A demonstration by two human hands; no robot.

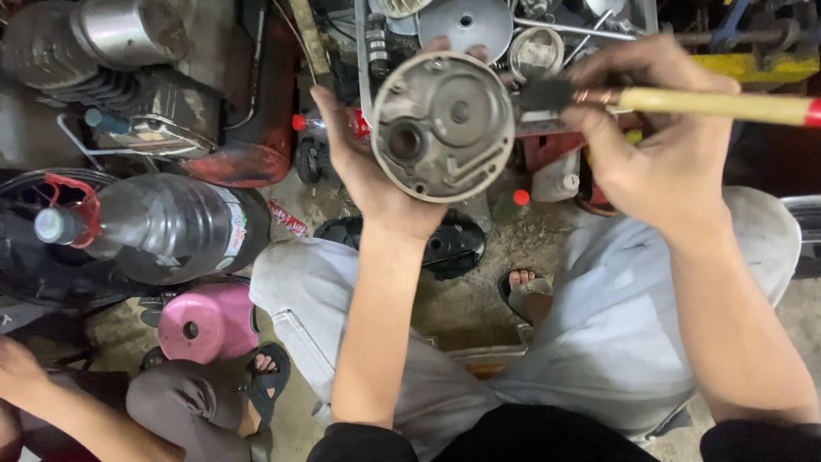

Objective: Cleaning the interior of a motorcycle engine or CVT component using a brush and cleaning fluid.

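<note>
I am cupping the round grey engine cover upright in my left hand, above my knees, while my right hand is pinching the wooden-handled brush, its bristles touching the rim, probably calling for strokes into its recesses.

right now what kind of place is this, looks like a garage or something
Most likely a small engine or motorbike repair workshop. The left hand holds a round metal engine cover while the right hand works a paintbrush on it. A finned engine cylinder and loose metal parts crowd the gritty floor.
</note>
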